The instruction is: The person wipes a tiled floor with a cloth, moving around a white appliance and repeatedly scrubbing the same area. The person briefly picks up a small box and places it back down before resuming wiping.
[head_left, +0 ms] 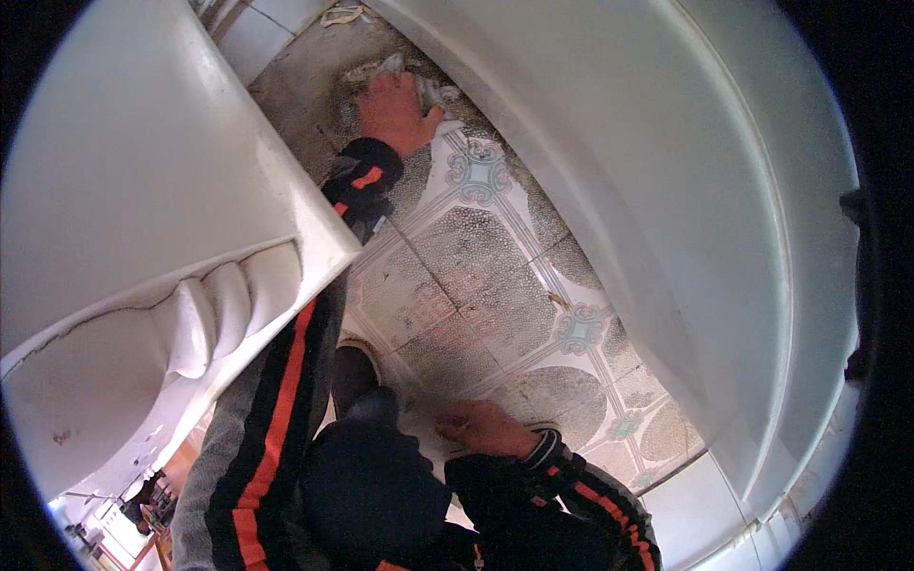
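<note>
My left hand reaches down to the dirty tiled floor at the far end of the gap. It presses on a crumpled greyish-white cloth, which shows past the fingers and beside the thumb. Fingertips on that side are partly hidden and a little blurred. Closer to me, my right hand hangs low in front of my body with its fingers curled in. I see nothing in it, though its palm is hidden.
A white ceramic basin juts in from the left, covering part of my left arm. Along the right runs the curved side of a white bathtub. A scrap lies at the far end. My dark shoe stands on the tiles.
</note>
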The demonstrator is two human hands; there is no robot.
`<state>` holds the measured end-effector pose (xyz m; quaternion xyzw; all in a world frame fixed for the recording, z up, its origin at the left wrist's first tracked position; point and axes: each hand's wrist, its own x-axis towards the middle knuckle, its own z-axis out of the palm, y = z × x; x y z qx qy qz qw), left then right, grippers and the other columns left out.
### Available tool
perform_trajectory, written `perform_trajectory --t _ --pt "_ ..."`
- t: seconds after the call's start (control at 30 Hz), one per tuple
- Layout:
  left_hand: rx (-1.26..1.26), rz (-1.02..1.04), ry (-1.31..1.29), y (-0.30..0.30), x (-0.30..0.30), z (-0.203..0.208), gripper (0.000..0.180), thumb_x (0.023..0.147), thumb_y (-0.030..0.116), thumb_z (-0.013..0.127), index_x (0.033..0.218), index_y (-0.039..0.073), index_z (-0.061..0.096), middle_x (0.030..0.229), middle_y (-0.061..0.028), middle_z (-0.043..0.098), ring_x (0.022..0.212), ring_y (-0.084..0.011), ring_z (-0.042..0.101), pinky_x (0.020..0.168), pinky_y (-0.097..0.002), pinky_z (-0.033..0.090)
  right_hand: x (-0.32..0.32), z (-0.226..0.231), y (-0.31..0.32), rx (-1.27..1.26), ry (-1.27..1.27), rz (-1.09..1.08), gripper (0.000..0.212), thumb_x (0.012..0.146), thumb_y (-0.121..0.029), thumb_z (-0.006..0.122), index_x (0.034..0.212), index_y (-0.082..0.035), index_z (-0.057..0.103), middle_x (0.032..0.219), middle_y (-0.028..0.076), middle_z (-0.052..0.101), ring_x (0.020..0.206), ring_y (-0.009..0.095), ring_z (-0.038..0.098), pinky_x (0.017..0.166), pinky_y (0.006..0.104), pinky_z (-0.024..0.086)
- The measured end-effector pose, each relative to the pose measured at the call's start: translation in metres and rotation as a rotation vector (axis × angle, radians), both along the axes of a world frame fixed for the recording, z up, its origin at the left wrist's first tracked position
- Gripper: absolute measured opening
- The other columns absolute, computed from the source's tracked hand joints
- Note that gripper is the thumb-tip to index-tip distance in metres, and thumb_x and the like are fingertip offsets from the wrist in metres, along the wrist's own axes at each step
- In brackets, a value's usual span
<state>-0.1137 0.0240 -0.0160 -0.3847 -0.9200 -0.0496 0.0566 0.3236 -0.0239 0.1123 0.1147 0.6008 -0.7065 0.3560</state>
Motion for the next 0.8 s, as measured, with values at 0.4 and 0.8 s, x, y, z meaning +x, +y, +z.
perform_trajectory --t 0.4,0.8 --pt "0.168 -0.168 -0.075 0.004 0.069 0.046 0.038 0.073 0.022 0.073 0.102 0.001 0.061 0.103 -0.0212 0.056 0.099 -0.0403 0.056 0.079 -0.053 0.048 0.001 -0.009 -0.01 0.008 0.087 -0.069 0.033 0.095 -0.033 0.064 0.111 -0.005 0.067 0.101 0.019 0.07 0.09 0.034 0.068 0.081 0.0442 0.053" --pt "0.087 -0.308 -0.121 0.007 0.055 0.03 0.038 0.076 0.021 0.073 0.107 0.0 0.063 0.102 -0.0208 0.06 0.099 -0.0398 0.058 0.084 -0.0505 0.048 0.008 -0.004 -0.004 -0.038 -0.024 -0.056 0.033 0.096 -0.028 0.065 0.119 -0.004 0.067 0.107 0.014 0.072 0.095 0.029 0.069 0.086 0.0381 0.054"
